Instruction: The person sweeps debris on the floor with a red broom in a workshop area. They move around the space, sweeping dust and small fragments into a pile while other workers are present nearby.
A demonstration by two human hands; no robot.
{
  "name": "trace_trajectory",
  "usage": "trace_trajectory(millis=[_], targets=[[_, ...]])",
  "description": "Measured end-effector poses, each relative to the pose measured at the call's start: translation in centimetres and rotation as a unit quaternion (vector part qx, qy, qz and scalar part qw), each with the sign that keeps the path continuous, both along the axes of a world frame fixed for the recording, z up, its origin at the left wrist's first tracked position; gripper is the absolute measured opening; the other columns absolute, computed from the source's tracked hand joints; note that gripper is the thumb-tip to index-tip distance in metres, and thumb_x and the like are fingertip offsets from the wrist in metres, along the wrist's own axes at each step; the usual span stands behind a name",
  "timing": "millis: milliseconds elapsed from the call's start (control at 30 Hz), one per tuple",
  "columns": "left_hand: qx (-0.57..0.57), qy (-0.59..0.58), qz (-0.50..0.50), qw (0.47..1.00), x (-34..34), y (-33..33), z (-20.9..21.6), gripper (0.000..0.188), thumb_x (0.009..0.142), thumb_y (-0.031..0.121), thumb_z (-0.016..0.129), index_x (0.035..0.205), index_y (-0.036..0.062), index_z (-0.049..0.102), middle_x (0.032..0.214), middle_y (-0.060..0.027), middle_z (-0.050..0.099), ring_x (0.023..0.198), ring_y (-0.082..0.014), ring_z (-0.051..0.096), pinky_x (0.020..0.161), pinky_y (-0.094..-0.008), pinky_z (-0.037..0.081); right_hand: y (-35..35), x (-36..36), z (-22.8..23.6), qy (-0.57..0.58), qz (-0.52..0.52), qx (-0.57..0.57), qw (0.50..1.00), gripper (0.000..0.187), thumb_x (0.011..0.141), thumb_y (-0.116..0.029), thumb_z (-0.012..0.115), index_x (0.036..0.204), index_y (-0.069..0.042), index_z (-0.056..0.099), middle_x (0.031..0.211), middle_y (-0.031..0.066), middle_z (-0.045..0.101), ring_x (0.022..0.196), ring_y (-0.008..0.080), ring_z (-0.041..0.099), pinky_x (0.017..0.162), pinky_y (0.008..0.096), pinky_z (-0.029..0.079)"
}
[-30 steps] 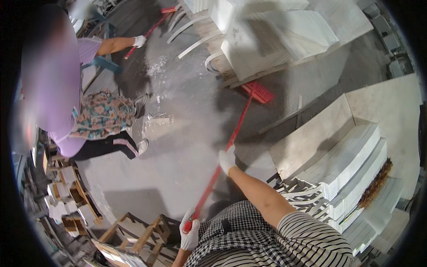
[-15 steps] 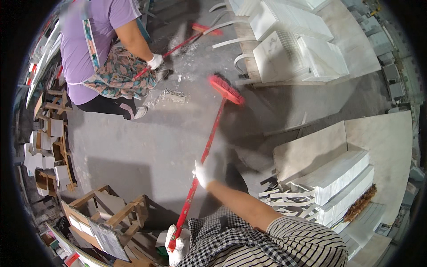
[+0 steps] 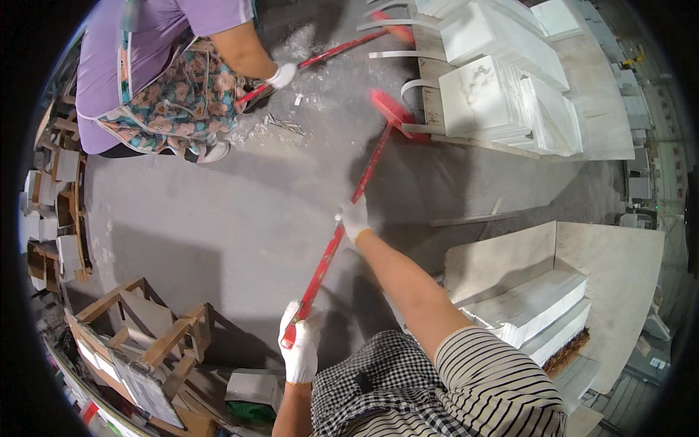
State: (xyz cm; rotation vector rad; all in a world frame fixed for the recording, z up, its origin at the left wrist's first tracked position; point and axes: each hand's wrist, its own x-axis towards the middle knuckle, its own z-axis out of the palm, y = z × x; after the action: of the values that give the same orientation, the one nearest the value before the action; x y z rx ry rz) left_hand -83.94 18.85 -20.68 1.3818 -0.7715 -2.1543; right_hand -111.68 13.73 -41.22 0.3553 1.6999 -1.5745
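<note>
A long red broom [image 3: 318,275] slants across the middle of the view, its red bristle head [image 3: 395,111] on the grey floor by the near edge of a tile pallet. My left hand [image 3: 300,342], in a white glove, is closed round the lower end of the handle. Further up the handle, my right hand [image 3: 354,217], also white-gloved, grips it with the arm stretched out. A small heap of pale debris [image 3: 285,125] lies on the floor left of the broom head, with white dust around it.
At the upper left a person [image 3: 175,80] in a purple top and flowered apron holds another red broom [image 3: 342,48]. White tile stacks [image 3: 480,95] stand upper right, more tiles [image 3: 539,298] lower right. A wooden frame [image 3: 145,342] is at lower left, wooden racks [image 3: 65,211] far left.
The broom and both my hands have moved forward, away from me; its head has shifted up and right toward the pallet. The other person's broom has also moved right.
</note>
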Motion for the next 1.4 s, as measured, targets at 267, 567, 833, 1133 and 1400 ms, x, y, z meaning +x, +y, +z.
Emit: trace_trajectory(millis=[267,567,833,1133,1400], targets=[[-0.016,-0.114,-0.071,0.991,3.5,4.0,4.7,0.049,0.086,0.004,0.055,0.133,-0.0056,0.048,0.111,-0.0119,0.063,0.097,-0.0184,0.062,0.093,-0.0349,0.048,2.5,3.3,7.7,-0.039,0.083,-0.006,0.996,0.063,0.092,-0.009,0.05,0.145,-0.014,0.018,0.077,0.0044,0.047,0.053,0.0137,0.047,0.043,0.0305,0.042],[-0.071,-0.119,-0.156,0.978,9.5,3.4,5.9,0.048,0.089,0.029,0.071,0.121,-0.0029,0.055,0.115,-0.0149,0.063,0.104,-0.0233,0.063,0.096,-0.0383,0.049,11.7,8.7,9.6,-0.144,-0.128,0.033,0.981,0.044,0.092,-0.011,0.052,0.129,-0.018,0.03,0.075,0.0021,0.046,0.052,0.015,0.048,0.044,0.0317,0.043],[-0.24,-0.106,-0.004,0.965,2.9,-4.2,10.3,0.032,0.093,0.032,0.067,0.109,0.0046,0.061,0.116,-0.0146,0.065,0.106,-0.0251,0.063,0.095,-0.0408,0.049,5.2,8.8,5.4,-0.204,-0.186,-0.012,0.961,0.02,0.089,-0.012,0.051,0.072,-0.014,0.043,0.06,0.0023,0.045,0.051,0.0169,0.046,0.049,0.0331,0.04],[-0.399,-0.158,0.04,0.902,5.8,-8.1,20.6,0.049,0.089,0.04,0.07,0.113,-0.0004,0.059,0.118,-0.0199,0.063,0.111,-0.0312,0.062,0.093,-0.0435,0.054,-6.6,13.2,16.6,-0.271,-0.07,-0.176,0.944,0.019,0.092,-0.024,0.056,0.078,-0.013,0.05,0.066,0.0035,0.053,0.058,0.0177,0.052,0.055,0.0346,0.046],[-0.386,-0.091,0.067,0.916,8.3,-7.6,24.0,0.049,0.087,0.041,0.071,0.11,-0.0004,0.058,0.112,-0.0225,0.065,0.106,-0.0331,0.064,0.099,-0.0466,0.048,-1.1,13.2,23.8,-0.346,-0.074,-0.195,0.915,0.012,0.096,-0.02,0.056,0.09,-0.01,0.055,0.08,0.0046,0.059,0.079,0.0203,0.06,0.083,0.0337,0.052]])
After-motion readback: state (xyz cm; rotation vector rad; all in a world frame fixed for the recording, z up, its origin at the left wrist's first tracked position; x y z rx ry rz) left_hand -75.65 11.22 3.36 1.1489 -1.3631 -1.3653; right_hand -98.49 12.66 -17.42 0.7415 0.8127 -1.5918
